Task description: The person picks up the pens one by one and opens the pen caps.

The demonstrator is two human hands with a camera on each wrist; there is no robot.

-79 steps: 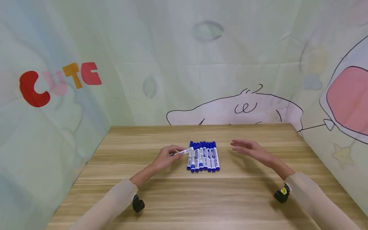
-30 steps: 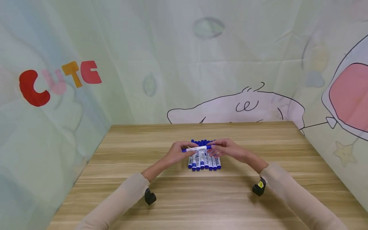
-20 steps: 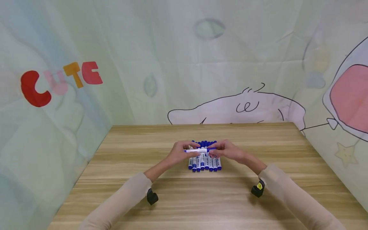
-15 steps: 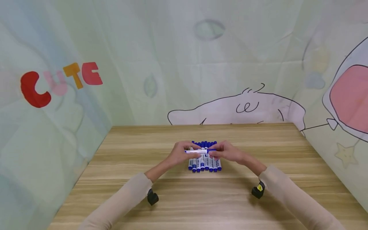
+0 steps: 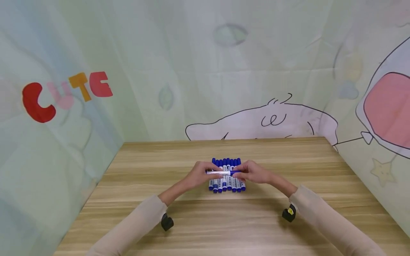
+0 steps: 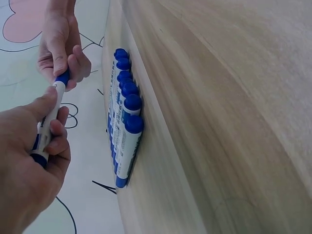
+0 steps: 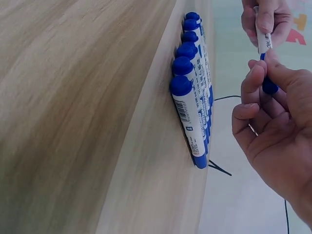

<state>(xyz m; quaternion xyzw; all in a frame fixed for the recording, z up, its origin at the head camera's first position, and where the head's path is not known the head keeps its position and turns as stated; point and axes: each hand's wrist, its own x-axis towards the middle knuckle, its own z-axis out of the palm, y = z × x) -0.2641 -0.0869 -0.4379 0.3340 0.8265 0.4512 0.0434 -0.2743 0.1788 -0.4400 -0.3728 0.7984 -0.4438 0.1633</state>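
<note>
A broad wood-grain table (image 5: 224, 224) bears a side-by-side row of white, blue-capped plastic markers (image 5: 224, 180). Above them, the left hand (image 5: 196, 175) and right hand (image 5: 255, 172) pinch opposite ends of one slim white cylindrical plastic marker (image 5: 219, 172), held level, blue cap (image 5: 235, 172) at the right. Earlier, the left hand alone held it, tilted, the right well apart

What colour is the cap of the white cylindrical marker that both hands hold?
The cap is blue, partly covered, clearest in the left wrist view.

Markers (image 5: 224, 184) lie side by side on the table (image 5: 224, 220), backdrop (image 5: 198, 78) behind
</note>
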